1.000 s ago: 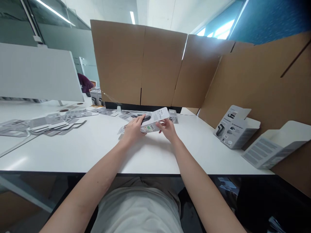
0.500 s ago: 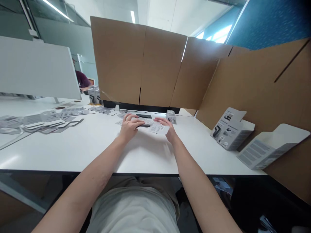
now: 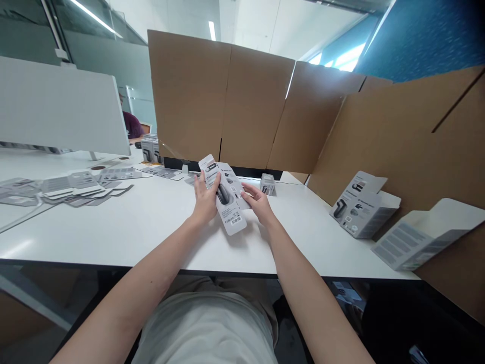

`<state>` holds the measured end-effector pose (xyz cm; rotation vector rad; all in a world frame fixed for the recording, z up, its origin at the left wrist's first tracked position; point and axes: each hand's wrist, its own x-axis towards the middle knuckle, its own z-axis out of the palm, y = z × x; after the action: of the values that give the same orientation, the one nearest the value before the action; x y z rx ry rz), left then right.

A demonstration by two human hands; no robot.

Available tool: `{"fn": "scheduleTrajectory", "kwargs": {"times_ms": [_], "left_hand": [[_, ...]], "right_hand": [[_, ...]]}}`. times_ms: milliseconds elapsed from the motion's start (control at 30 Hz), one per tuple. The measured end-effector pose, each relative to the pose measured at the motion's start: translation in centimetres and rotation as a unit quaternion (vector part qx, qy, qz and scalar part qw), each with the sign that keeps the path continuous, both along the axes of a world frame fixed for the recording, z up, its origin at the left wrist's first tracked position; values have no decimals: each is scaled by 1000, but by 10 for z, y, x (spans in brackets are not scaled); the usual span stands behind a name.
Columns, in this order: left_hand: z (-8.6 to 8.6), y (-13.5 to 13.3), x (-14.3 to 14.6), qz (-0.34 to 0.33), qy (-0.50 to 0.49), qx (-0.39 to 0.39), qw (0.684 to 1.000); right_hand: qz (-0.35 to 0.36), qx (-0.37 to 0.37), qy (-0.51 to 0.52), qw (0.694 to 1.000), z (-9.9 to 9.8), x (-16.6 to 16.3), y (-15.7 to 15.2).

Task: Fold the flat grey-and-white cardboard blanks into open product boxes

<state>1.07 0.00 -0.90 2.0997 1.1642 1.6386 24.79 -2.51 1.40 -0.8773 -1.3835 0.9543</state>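
Both hands hold a flat, unfolded grey-and-white carton (image 3: 226, 202) printed with a dark device and a barcode, lifted a little off the white table (image 3: 151, 227). My left hand (image 3: 205, 199) grips its left edge, thumb on the printed face. My right hand (image 3: 258, 203) pinches the right edge with curled fingers. The carton stands lengthwise, its barcode end toward me.
Several flat cartons (image 3: 71, 186) lie at the left, more (image 3: 166, 173) at the back. A small box (image 3: 267, 184) stands beyond my right hand. Two open cartons (image 3: 358, 205) (image 3: 424, 235) lie at the right by brown cardboard walls (image 3: 246, 101). A person (image 3: 131, 126) sits far left.
A second ago the carton was held crosswise; half a second ago it lay pressed flat on the table. Now both hands have lifted it and turned it lengthwise toward me.
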Motion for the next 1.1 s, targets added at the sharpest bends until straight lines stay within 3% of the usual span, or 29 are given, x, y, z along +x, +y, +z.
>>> {"fn": "scheduleTrajectory", "kwargs": {"times_ms": [133,233,333,400,500,600,700,767,933,1000,1100], "left_hand": [[0,4,-5,-157,-100,-100,977],[3,3,-5,-214,-171,-146,951],[4,0,-2,-250,-235,-189,920],[1,-1,0,-259,-235,-190,917],[-10,6,-1,-219,-178,-174,943],[-20,18,-3,-161,-112,-183,963],[-21,23,-2,-168,-111,-185,962],[-16,20,1,-200,-169,-226,938],[1,0,13,-274,-317,-377,826],[4,-7,15,-288,-321,-400,808],[7,-9,14,-259,-326,-412,811]], "right_hand": [[-30,12,-18,999,1,-5,-3],[-43,-10,-54,998,2,-5,-6],[22,5,-57,998,4,-3,-10],[76,33,-66,994,4,-2,-11],[107,58,-107,987,0,-5,-10],[78,47,-127,988,-10,-8,-3],[38,51,-113,992,-20,-6,7],[12,64,-112,992,-23,-3,11],[6,102,-120,988,-18,-4,4],[26,98,-121,987,-16,-8,-1],[44,85,-135,986,-15,-13,-6]]}}
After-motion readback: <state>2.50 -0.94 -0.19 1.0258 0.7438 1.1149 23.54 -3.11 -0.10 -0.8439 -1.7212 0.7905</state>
